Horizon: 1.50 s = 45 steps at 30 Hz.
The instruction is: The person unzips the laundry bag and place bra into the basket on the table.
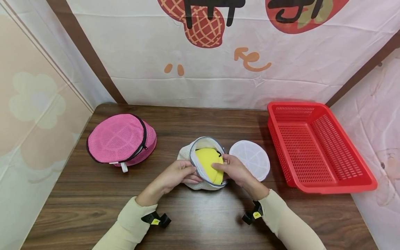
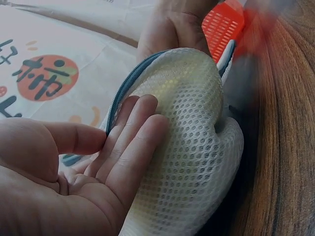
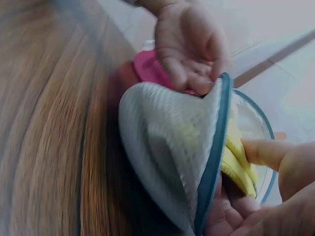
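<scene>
A white mesh laundry bag (image 1: 185, 152) with a blue-grey zip rim sits mid-table, its mouth open and facing up. In it lies a smooth, rounded yellow fabric piece (image 1: 204, 160) with black trim; its exact kind cannot be told. My left hand (image 1: 177, 175) pinches the rim at its left side; in the left wrist view the other fingers lie along the mesh (image 2: 192, 128). My right hand (image 1: 236, 171) pinches the yellow piece (image 3: 235, 164) at the bag's right side, thumb on top and fingers underneath. The piece's lower part is hidden by the bag.
A round white mesh panel (image 1: 250, 160) lies just right of the bag; whether it joins the bag is hidden. At the table's left stands a pink mesh laundry bag (image 1: 117, 137) with a black zip. A red plastic basket (image 1: 312, 187) stands at the right. A printed cloth (image 1: 212, 86) hangs behind.
</scene>
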Tool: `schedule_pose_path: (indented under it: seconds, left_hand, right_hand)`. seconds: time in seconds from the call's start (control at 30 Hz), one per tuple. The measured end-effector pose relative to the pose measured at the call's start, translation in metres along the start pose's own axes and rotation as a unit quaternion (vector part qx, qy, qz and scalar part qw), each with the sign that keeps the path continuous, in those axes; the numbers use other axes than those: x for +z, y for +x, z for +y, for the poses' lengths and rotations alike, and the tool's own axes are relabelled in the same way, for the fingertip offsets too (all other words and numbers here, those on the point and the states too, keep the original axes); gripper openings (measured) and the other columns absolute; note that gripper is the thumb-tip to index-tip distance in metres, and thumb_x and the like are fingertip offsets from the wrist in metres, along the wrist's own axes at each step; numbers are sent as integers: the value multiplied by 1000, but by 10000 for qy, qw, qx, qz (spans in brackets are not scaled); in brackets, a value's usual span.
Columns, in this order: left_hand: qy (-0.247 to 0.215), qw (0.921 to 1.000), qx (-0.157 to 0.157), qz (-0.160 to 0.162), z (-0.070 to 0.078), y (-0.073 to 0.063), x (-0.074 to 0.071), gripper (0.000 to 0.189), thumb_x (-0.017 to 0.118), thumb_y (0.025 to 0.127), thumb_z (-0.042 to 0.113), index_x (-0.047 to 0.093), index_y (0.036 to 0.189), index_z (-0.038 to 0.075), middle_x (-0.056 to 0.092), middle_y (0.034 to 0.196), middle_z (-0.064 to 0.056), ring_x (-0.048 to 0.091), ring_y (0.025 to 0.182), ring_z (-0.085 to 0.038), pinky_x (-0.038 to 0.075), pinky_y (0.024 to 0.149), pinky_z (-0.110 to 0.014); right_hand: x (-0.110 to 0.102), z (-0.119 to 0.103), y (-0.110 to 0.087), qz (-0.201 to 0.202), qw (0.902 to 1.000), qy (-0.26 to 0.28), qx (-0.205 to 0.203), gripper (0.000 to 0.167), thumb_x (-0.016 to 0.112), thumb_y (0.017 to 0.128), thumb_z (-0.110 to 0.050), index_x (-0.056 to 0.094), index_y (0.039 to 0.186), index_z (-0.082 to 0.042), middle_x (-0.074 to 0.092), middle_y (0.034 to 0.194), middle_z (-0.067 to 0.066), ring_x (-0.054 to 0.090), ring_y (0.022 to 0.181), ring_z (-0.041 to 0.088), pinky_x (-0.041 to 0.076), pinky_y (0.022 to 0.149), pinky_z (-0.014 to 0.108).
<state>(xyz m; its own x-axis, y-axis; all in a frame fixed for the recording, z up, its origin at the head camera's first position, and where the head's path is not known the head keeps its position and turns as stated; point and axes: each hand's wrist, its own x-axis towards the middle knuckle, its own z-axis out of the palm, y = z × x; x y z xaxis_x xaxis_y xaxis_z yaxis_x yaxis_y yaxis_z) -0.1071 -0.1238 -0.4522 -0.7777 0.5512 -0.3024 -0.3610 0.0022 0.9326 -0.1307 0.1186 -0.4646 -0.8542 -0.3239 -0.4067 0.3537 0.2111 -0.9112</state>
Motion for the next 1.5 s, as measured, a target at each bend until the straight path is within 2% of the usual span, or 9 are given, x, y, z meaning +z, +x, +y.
schedule_pose_path:
  seconds: [0.13,0.23,0.47,0.57,0.73,1.03,1.27,1.5]
  left_hand:
    - [12,10000,-11,33,1,0,-1,28,41,106,2,54,118,-20,71,109,-30,74,96,-24,60,91,-41]
    - [29,10000,-29,22,1,0,-2,28,41,106,2,54,118,-20,71,109,-30,74,97,-25,59,93,-43]
    - [26,10000,-26,9,2,-1,-3,26,42,107,3,54,115,-19,71,108,-30,74,97,-26,57,95,-46]
    - [47,10000,-29,-11,3,-1,-3,27,42,107,3,55,116,-19,71,109,-30,74,98,-27,56,95,-47]
    - [51,10000,-15,-68,3,-2,-3,29,42,107,4,54,119,-19,70,110,-30,73,100,-29,55,97,-50]
    - [31,9999,-12,-102,5,-3,-3,29,41,107,3,54,120,-19,69,112,-32,72,103,-30,55,97,-49]
    - [29,9999,-84,-99,5,-2,-3,28,41,107,4,57,116,-18,71,110,-29,73,102,-30,53,98,-53]
    - [20,9998,-145,-122,5,-2,-3,30,41,107,4,56,119,-18,71,110,-28,73,102,-29,52,98,-54]
  right_hand:
    - [2,0,-4,42,9962,-647,-583,24,73,93,-11,54,101,0,67,70,3,60,60,10,50,52,22]
    - [0,-3,-6,-12,9929,-828,-856,24,74,93,-10,52,97,-2,67,70,3,59,62,9,50,53,21]
    - [-3,-4,-6,-260,9879,-974,-1180,24,73,94,-8,57,111,0,70,81,4,62,70,10,52,60,20]
    - [-4,-4,-8,-234,9840,-1132,-1359,28,73,94,-9,59,117,-1,70,82,4,62,71,11,52,60,21]
    - [-5,-4,-9,-110,9786,-1308,-1588,29,74,94,-9,59,117,-1,69,82,4,61,72,10,52,60,21]
    - [-8,-6,-7,281,9879,-731,-1340,24,68,97,-9,58,114,4,64,74,0,57,66,8,47,57,19]
    - [-9,-10,-6,552,9924,-180,-1081,27,63,101,-10,54,120,7,71,83,6,66,70,9,55,63,21]
    - [-11,-16,-5,683,9928,355,-917,28,59,103,-8,52,124,9,70,87,3,68,75,8,57,66,20]
